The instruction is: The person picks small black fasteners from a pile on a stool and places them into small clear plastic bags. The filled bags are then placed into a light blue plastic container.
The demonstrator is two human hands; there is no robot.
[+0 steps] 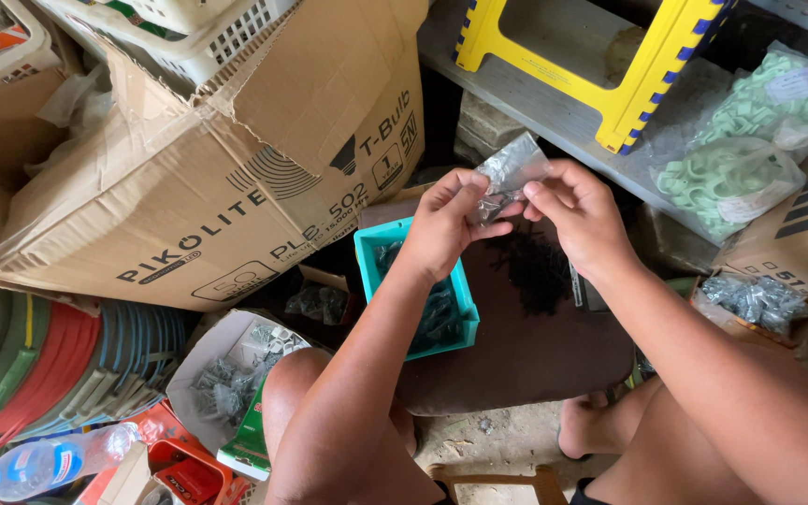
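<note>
Clear plastic packet [509,173] pinched between both our hands above a dark stool.

Our left hand [448,224] and right hand [580,213] each close fingertips on the small bag, holding it up between them. Just below the left wrist sits a teal tray [373,245] of similar packets on the brown stool [535,346]; a big cardboard box [208,178] lies left of our hands, a yellow stool [642,70] beyond them.

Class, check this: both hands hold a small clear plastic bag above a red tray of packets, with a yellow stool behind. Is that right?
Not quite. The tray is teal, not red, as the head view shows. The rest stands: the left hand and right hand hold the small clear bag, and the yellow stool stands behind.
</note>
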